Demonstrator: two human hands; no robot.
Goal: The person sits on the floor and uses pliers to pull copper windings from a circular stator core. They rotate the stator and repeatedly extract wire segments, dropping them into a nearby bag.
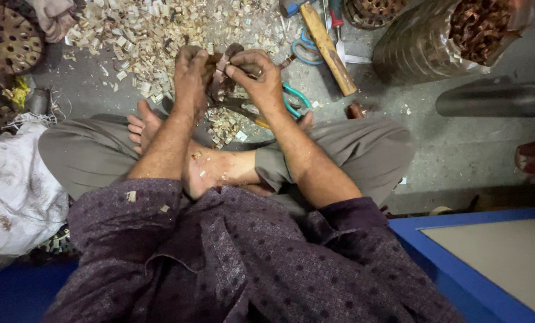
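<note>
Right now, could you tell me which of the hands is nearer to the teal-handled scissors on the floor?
The right hand: the teal-handled scissors lie just beside its wrist. The left hand is farther off, beyond the right hand.

This is a floor-level workshop, the kind where work is done sitting cross-legged on bare grey concrete (459,149). A heap of pale shavings and offcuts (142,30) litters the floor, and hand tools lie about: a wooden-handled hammer (328,49), a screwdriver (337,27) and teal-handled snips (296,98). A clear sack of coppery scrap (453,33) (apparently wire pieces) stands nearby.
</note>
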